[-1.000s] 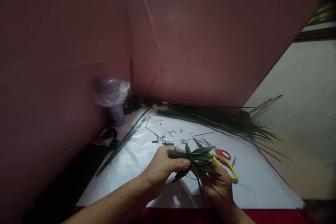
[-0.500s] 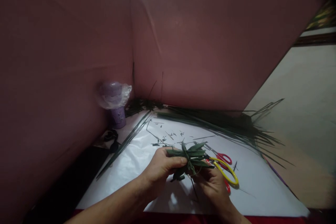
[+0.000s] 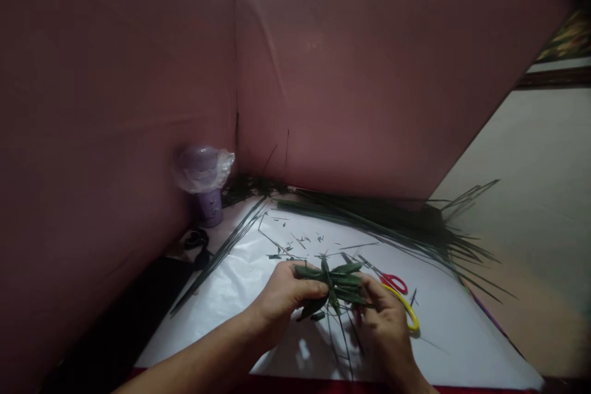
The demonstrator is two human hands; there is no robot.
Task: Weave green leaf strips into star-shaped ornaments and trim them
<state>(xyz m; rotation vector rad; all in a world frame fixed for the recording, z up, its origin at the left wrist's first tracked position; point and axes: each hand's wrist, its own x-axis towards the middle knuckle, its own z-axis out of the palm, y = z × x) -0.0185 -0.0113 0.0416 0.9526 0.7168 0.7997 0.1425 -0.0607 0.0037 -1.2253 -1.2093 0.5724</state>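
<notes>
A folded green leaf piece (image 3: 330, 283), with several blades and thin tails sticking out, is held just above the white tabletop. My left hand (image 3: 284, 292) grips its left side, with the thumb pressed flat on the middle. The fingers of my right hand (image 3: 383, 320) are closed on the tips at its right edge; some of those fingers are hidden. Just behind my right hand lie yellow-handled scissors (image 3: 412, 315) and red-handled scissors (image 3: 396, 284), partly covered by the hand.
Long green leaf strips (image 3: 369, 212) lie in a heap along the back. A thinner row of strips (image 3: 221, 252) runs down the left. Small leaf scraps (image 3: 300, 239) dot the white table cover (image 3: 221, 314). A purple tumbler (image 3: 210, 206) stands at the left corner by pink panels (image 3: 346, 86).
My right hand has moved slightly up and right to the leaf piece's right tips, now covering more of the scissors. More thin tails show hanging below. My left hand keeps its grip.
</notes>
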